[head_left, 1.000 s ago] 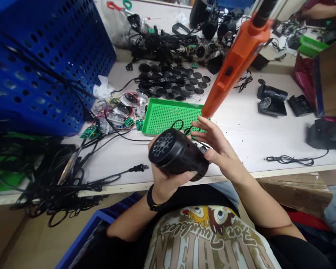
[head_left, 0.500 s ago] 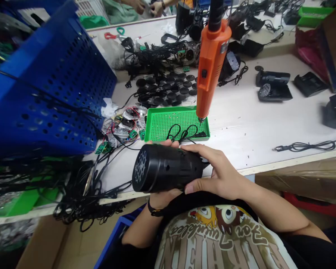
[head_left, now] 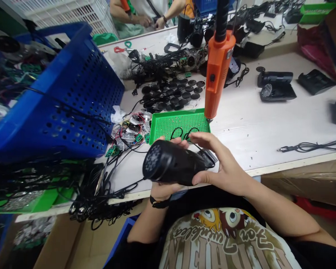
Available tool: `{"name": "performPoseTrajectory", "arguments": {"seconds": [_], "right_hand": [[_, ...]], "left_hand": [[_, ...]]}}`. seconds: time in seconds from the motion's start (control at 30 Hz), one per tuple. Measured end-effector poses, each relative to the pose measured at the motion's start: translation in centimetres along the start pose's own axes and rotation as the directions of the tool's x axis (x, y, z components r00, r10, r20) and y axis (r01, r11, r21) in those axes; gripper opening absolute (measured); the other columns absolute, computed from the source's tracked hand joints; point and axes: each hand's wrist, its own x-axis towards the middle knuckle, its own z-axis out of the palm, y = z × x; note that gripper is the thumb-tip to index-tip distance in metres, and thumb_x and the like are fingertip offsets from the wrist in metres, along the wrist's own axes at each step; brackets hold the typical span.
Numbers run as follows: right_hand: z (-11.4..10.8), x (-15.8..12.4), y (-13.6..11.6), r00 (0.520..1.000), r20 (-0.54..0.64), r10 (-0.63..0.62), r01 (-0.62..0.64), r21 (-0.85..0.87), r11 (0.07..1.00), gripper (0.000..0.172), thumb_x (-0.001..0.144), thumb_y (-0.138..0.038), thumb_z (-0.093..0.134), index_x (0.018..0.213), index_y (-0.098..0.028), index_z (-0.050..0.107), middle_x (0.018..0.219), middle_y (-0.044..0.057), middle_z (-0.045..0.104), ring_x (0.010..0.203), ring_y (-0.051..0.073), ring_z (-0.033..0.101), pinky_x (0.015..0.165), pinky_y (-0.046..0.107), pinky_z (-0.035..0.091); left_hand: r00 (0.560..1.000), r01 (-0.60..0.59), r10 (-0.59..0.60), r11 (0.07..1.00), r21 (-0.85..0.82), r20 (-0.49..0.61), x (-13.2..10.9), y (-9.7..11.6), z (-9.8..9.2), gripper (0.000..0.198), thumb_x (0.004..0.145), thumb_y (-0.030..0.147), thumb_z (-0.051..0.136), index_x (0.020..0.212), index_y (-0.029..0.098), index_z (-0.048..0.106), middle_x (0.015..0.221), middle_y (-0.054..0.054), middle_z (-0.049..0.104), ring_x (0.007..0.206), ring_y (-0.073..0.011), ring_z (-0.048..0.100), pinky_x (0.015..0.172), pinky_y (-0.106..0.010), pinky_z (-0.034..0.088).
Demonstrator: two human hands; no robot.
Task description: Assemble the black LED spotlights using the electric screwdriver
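Observation:
A black cylindrical housing (head_left: 175,162), with a honeycomb-like grille on its left end, is tilted above the table's front edge. My left hand (head_left: 164,188) is closed round it from below, its fingertips showing behind the far side. My right hand (head_left: 224,164) is at the right end, thumb against the housing and the other fingers spread apart above it. Black cable hangs by that end, between my right thumb and fingers. Just beyond is a green perforated tray (head_left: 162,121) with small screws and looped black cord. An orange electric screwdriver (head_left: 217,74) hangs tip down over the tray's right side.
A blue basket (head_left: 81,82) full of parts stands left, with tangled black cables (head_left: 100,198) below it. Black discs (head_left: 175,93) lie behind the tray. Black housing halves (head_left: 278,91) and a coiled cable (head_left: 310,146) lie right. Another person's hands (head_left: 154,22) work across the table.
My right fingers have lifted and spread away from the housing, while the thumb stays on it. The housing has turned slightly. The whole view has shifted, showing more of the basket and the person opposite.

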Motion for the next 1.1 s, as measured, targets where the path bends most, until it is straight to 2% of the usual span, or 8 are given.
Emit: {"name": "performPoseTrajectory", "arguments": {"seconds": [0.1, 0.2, 0.33, 0.43, 0.53, 0.8, 1.0, 1.1], "right_hand": [[-1.3, 0.3, -0.6, 0.999, 0.030, 0.036, -0.038, 0.104, 0.994, 0.104, 0.064, -0.047, 0.097, 0.154, -0.034, 0.046, 0.157, 0.011, 0.053, 0.142, 0.032, 0.056, 0.124, 0.054, 0.043], [-2.6, 0.3, -0.5, 0.995, 0.078, 0.062, -0.077, 0.208, 0.975, 0.101, 0.069, -0.043, 0.095, 0.156, -0.036, 0.044, 0.149, 0.009, 0.060, 0.136, 0.029, 0.062, 0.119, 0.049, 0.050], [-3.5, -0.1, 0.4, 0.997, -0.053, 0.048, -0.036, 0.215, 0.976, 0.097, 0.067, -0.055, 0.091, 0.151, -0.036, 0.048, 0.144, 0.007, 0.061, 0.135, 0.033, 0.061, 0.118, 0.053, 0.049], [-3.8, -0.8, 1.3, 0.987, -0.156, 0.031, -0.003, 0.178, 0.984, 0.097, 0.067, -0.067, 0.082, 0.151, -0.034, 0.044, 0.149, 0.009, 0.057, 0.140, 0.038, 0.055, 0.122, 0.057, 0.043], [-4.7, -1.4, 1.6, 0.992, -0.119, 0.048, -0.031, 0.145, 0.989, 0.091, 0.068, -0.068, 0.077, 0.145, -0.032, 0.044, 0.144, 0.010, 0.056, 0.136, 0.039, 0.056, 0.116, 0.058, 0.047], [-6.9, -1.5, -0.5, 0.994, 0.107, -0.008, 0.024, -0.141, 0.990, 0.082, 0.064, -0.043, 0.096, 0.136, -0.032, 0.057, 0.139, 0.009, 0.062, 0.132, 0.033, 0.057, 0.114, 0.050, 0.047], [-6.2, -2.1, 0.6, 0.999, 0.034, -0.035, 0.037, -0.047, 0.998, 0.070, 0.055, -0.041, 0.099, 0.117, -0.031, 0.068, 0.120, 0.006, 0.071, 0.114, 0.031, 0.066, 0.102, 0.048, 0.052], [-6.1, -2.0, 1.1, 0.997, -0.004, 0.083, -0.083, -0.005, 0.997, 0.069, 0.052, -0.041, 0.101, 0.113, -0.029, 0.070, 0.115, 0.004, 0.072, 0.104, 0.027, 0.068, 0.094, 0.042, 0.054]], "left_hand": [[0.990, 0.075, -0.096, 0.979, 0.189, 0.103, 1.1, 1.7, 0.4, 0.120, 0.060, 0.054, 0.097, 0.161, 0.037, 0.035, 0.152, -0.012, 0.052, 0.140, -0.0409, 0.055, 0.120, -0.063, 0.045], [0.985, 0.068, -0.120, 0.930, 0.360, 0.124, 1.8, 3.0, 1.3, 0.125, 0.060, 0.046, 0.098, 0.165, 0.034, 0.031, 0.150, -0.013, 0.052, 0.143, -0.0425, 0.050, 0.124, -0.066, 0.036], [0.992, 0.078, -0.105, 0.949, 0.306, 0.073, 1.5, 3.3, 2.9, 0.125, 0.068, 0.037, 0.095, 0.168, 0.036, 0.019, 0.146, -0.013, 0.056, 0.133, -0.0356, 0.061, 0.115, -0.055, 0.051], [0.993, 0.115, -0.121, 0.961, 0.253, 0.006, 0.8, 2.9, 3.7, 0.107, 0.065, 0.037, 0.097, 0.157, 0.031, 0.042, 0.142, -0.013, 0.062, 0.129, -0.0343, 0.065, 0.108, -0.051, 0.057], [0.982, 0.187, -0.183, 0.972, 0.140, -0.040, 0.2, 2.6, 4.1, 0.086, 0.067, 0.039, 0.097, 0.142, 0.027, 0.057, 0.135, -0.013, 0.068, 0.120, -0.0321, 0.071, 0.100, -0.047, 0.062], [0.973, -0.233, 0.206, 0.870, 0.434, 0.108, 0.7, 2.8, 3.6, 0.087, 0.062, 0.040, 0.097, 0.140, 0.023, 0.062, 0.127, -0.014, 0.072, 0.117, -0.0317, 0.071, 0.103, -0.049, 0.060], [0.955, -0.295, 0.265, 0.836, 0.463, 0.130, 0.0, 2.1, 3.4, 0.086, 0.062, 0.040, 0.094, 0.140, 0.023, 0.062, 0.127, -0.013, 0.075, 0.111, -0.0312, 0.074, 0.096, -0.048, 0.063], [0.977, -0.213, 0.198, 0.876, 0.432, 0.080, -0.4, 1.1, 3.6, 0.083, 0.059, 0.041, 0.095, 0.134, 0.024, 0.065, 0.123, -0.011, 0.076, 0.106, -0.0315, 0.075, 0.092, -0.048, 0.064]]}}
